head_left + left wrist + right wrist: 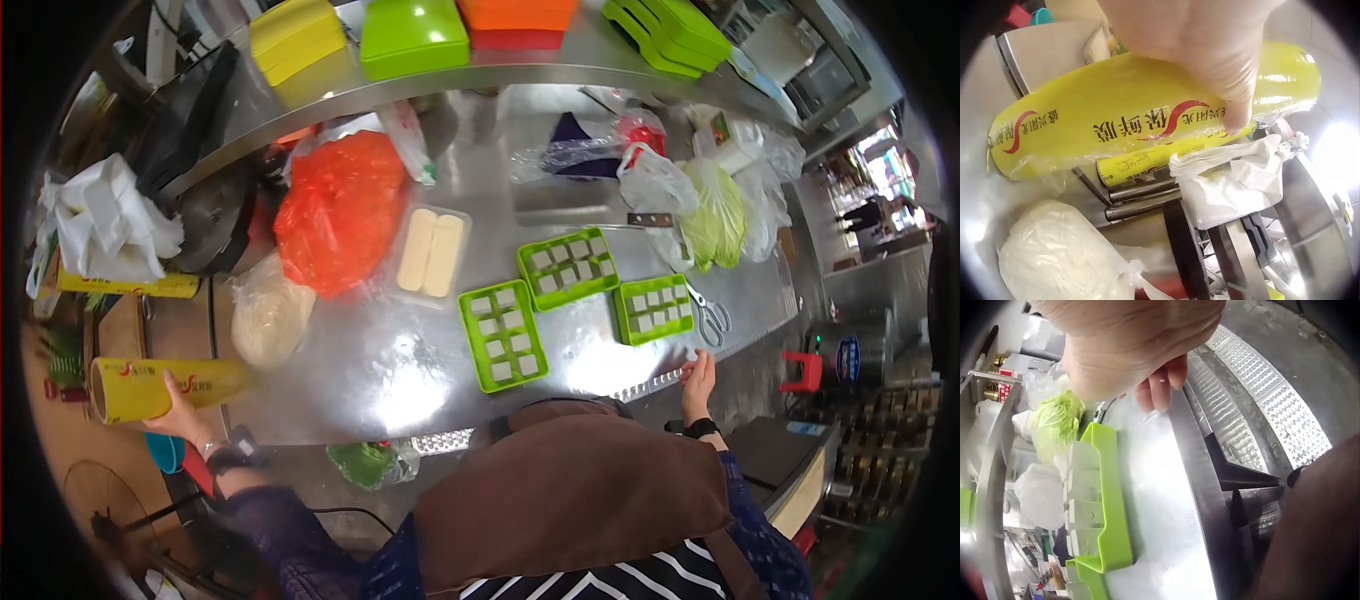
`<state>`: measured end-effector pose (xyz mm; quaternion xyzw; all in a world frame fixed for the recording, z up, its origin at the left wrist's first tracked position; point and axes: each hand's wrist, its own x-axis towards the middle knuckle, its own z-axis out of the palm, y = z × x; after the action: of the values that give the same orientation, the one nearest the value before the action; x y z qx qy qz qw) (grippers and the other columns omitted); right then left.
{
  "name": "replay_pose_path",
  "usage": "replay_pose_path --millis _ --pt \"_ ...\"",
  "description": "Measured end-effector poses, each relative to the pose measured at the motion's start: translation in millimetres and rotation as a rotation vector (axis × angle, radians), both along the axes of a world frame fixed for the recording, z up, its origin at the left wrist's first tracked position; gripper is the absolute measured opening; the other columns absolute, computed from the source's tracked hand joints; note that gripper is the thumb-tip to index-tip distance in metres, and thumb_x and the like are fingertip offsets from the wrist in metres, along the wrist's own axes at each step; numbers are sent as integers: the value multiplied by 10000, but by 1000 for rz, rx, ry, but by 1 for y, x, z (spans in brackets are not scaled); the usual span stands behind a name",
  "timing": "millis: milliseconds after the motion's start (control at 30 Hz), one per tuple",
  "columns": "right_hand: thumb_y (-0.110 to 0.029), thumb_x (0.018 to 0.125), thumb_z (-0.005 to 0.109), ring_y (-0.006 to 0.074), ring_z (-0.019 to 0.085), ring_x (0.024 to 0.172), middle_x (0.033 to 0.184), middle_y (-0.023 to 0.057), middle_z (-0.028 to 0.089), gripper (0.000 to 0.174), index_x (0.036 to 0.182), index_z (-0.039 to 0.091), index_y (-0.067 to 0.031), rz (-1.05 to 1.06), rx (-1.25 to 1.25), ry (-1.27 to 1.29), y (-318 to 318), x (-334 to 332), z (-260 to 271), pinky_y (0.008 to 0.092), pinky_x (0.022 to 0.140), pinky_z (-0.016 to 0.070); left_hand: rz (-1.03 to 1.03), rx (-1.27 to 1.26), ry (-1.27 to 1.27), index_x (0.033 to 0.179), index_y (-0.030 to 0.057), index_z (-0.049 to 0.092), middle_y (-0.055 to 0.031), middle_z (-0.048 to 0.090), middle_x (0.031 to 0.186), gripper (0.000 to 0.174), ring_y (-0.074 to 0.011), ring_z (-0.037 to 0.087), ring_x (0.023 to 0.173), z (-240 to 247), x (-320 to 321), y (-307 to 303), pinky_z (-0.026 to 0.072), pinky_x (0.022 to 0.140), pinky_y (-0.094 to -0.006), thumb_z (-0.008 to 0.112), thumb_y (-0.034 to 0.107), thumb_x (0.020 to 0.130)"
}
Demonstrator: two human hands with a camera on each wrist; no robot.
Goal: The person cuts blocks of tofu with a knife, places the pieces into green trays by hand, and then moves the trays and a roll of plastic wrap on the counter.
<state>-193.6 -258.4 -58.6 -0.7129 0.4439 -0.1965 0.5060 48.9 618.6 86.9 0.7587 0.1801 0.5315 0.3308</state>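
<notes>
My left hand (182, 415) grips a thick yellow roll of cling film (130, 388) at the table's left end, its thumb laid over the wrapper. Close up in the left wrist view, red and black print runs along the roll (1129, 115), and the hand (1204, 37) covers part of it. My right hand (698, 388) holds nothing, at the table's front edge on the right, its fingers loosely bent. Closest to it are scissors (711, 318) and a green tray (626, 338) of pale cubes. Two more such trays, one upright (480, 362) and one slanted (527, 272), stand farther left.
A clear tub (462, 258) with two pale blocks sits mid-table, beside an orange bag (335, 210) and a knotted bag of pale food (270, 315). Cabbage (715, 210) and a knife (650, 220) lie at the back right. Colored boxes (415, 40) line the shelf above.
</notes>
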Motion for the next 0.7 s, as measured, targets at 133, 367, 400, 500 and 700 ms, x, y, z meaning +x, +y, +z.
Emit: replay_pose_path --millis 133,367,400,500,700 --pt "-349 1129 456 52 495 601 751 -9 560 363 1207 634 -43 68 -24 -3 18 -13 25 216 548 400 -140 -150 48 1265 -75 583 -157 669 1185 515 -244 678 964 2 -10 -3 613 869 -379 866 63 858" --pt "-173 1076 578 63 578 661 765 15 634 185 1124 688 -31 465 -5 104 65 -3 60 236 596 474 -18 -192 105 1414 -42 463 -155 614 1236 721 -240 623 1103 -5 -39 -12 546 991 -388 878 206 878" --pt "-168 1071 586 71 602 677 767 25 651 181 1122 692 -31 553 -1 143 72 4 65 245 606 490 125 -220 151 1403 -45 473 -152 616 1233 708 -237 623 1093 -8 -52 -8 544 979 -384 873 223 885" --pt "-148 1010 656 165 690 720 831 86 726 166 1116 696 -27 924 -95 155 93 35 80 307 656 539 89 -62 124 1351 -49 546 -157 648 1227 451 -247 614 1130 -31 -80 -42 490 1036 -376 724 179 1006" --pt "-239 985 672 314 725 818 891 117 743 199 1116 703 -93 1389 -203 75 126 79 67 402 726 569 -696 217 722 1278 33 660 -128 681 1207 287 -252 664 1090 -65 -53 -276 524 976 -381 623 80 998"
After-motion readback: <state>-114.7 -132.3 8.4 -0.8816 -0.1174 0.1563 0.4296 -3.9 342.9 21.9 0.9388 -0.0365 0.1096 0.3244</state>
